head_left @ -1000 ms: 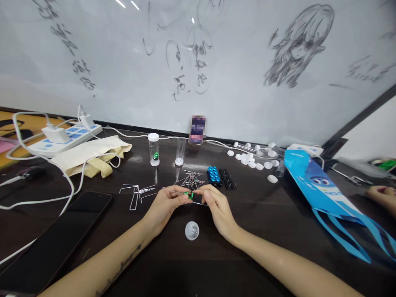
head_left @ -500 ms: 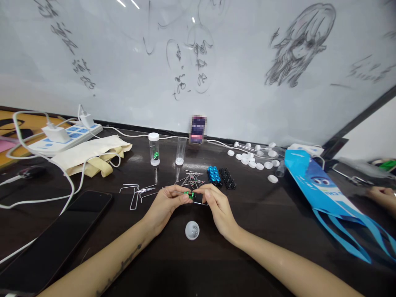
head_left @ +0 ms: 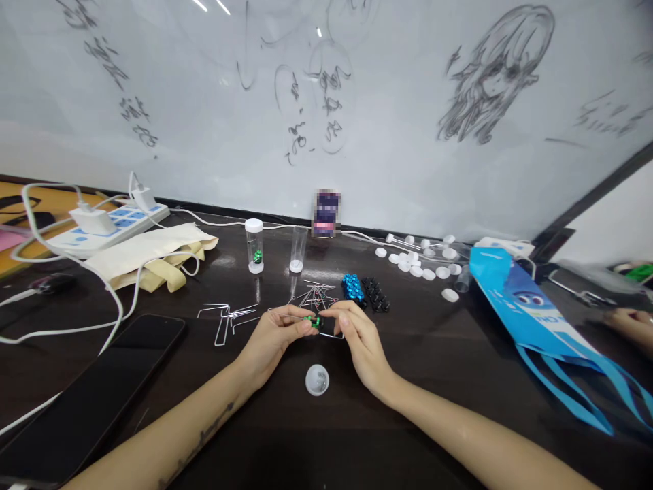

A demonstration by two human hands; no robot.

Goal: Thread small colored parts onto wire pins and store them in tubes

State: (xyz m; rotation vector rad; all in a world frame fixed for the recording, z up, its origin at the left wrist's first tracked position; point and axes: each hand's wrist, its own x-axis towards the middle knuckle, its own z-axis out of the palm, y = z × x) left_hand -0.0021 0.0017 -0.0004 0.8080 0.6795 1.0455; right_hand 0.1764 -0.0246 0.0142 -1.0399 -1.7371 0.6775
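My left hand (head_left: 275, 337) pinches a small shiny green metal piece (head_left: 313, 322) between thumb and fingertips. From the other side, my right hand (head_left: 364, 347) has its fingers closed on a thin bent metal rod (head_left: 330, 334) that looks like a hex key, close against the green piece. The exact contact is too small to make out. Below the hands stands a small white cup (head_left: 317, 380) with tiny bits inside. Just beyond them lie a pile of thin metal rods (head_left: 316, 295), blue metal pieces (head_left: 353, 289) in rows and black pieces (head_left: 376, 295).
Bent metal rods (head_left: 227, 314) lie left of my hands. A capped clear tube (head_left: 254, 246) holds green pieces, beside another tube (head_left: 298, 250). White caps (head_left: 408, 262), a blue bag (head_left: 530, 306) and another person's hand (head_left: 632, 323) are right; a phone (head_left: 96, 395) lies left.
My right hand's fingers have shifted very slightly around the rod. The green piece and my left hand stay where they were.
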